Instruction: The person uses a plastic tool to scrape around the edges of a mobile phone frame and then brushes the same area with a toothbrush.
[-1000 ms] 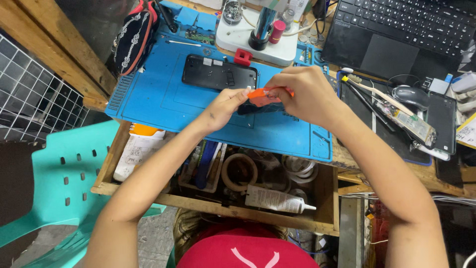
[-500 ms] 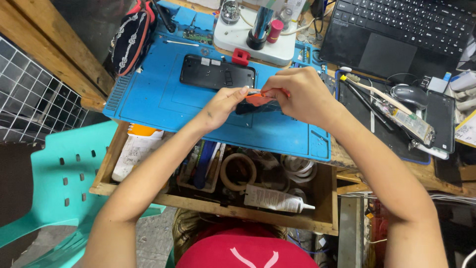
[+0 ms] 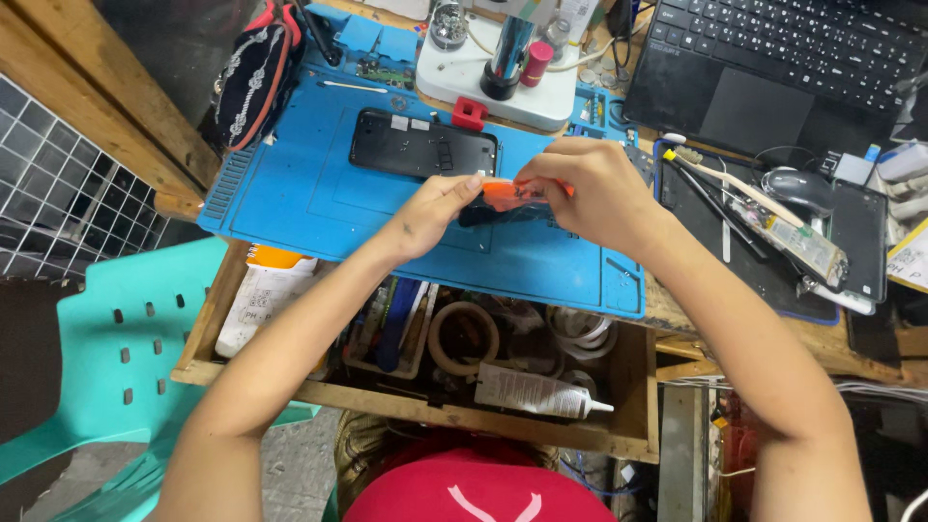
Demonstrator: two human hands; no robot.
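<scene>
You're pinching the orange tool [image 3: 517,193] between left hand [image 3: 425,215] and right hand [image 3: 590,193] fingers; dark phone [image 3: 422,145] is lying opened, untouched, on blue mat [image 3: 290,193]; work looking early.

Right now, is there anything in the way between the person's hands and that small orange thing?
Nothing visible. Both the left hand and the right hand already have their fingertips on the small orange thing, held just above the blue mat. The dark phone lies apart, farther back on the mat.
</scene>
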